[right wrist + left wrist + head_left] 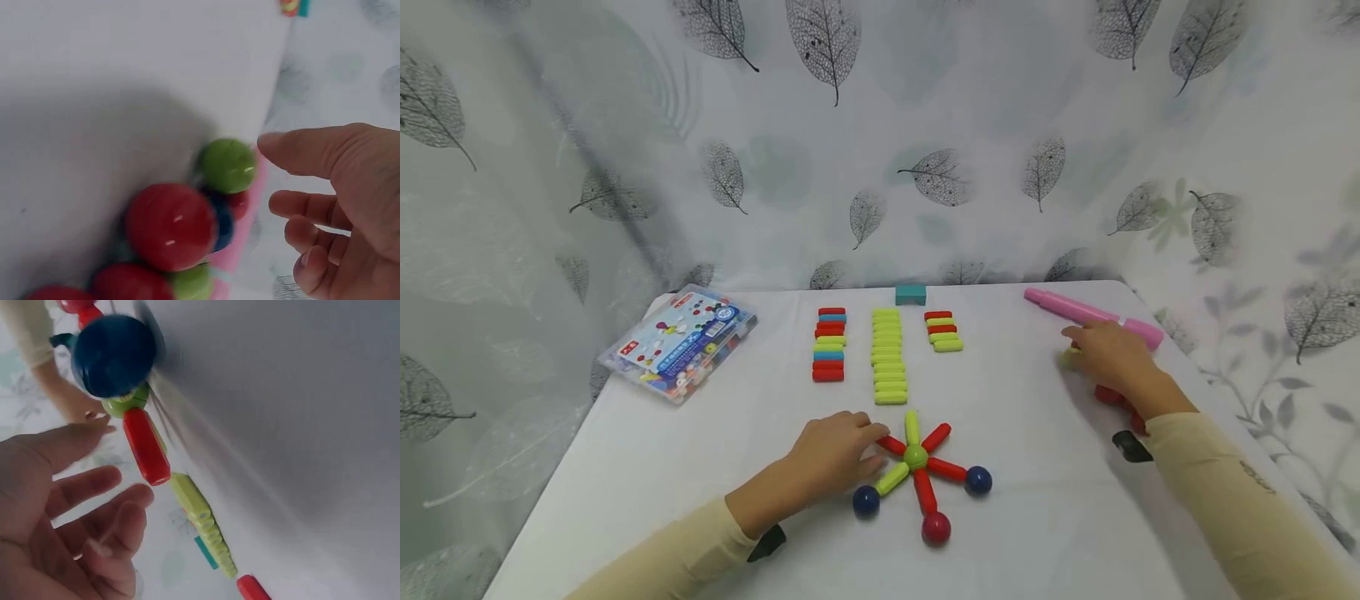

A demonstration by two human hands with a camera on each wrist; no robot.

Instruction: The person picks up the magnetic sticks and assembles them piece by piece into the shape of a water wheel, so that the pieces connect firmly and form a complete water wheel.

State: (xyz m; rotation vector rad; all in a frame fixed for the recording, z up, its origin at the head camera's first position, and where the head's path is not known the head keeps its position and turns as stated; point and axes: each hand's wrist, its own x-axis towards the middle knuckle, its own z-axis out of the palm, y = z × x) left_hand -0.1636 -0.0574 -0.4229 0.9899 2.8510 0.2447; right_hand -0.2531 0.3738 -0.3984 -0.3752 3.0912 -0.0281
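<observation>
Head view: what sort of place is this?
Likely a tabletop play or filming setup; the room itself is unclear. Clues: a white table, a leaf-print backdrop behind it, and a rod-and-ball toy star.

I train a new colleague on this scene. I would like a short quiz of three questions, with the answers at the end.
1. How many rods visibly stick out from the centre of the star-shaped model?
2. True or false: every ball on the outer ends of the model is blue.
3. Which of the person's hands is nearer to the long pink object? A) left B) right

Key:
1. Six.
2. False: there is also a red ball.
3. B, the right hand.
</observation>
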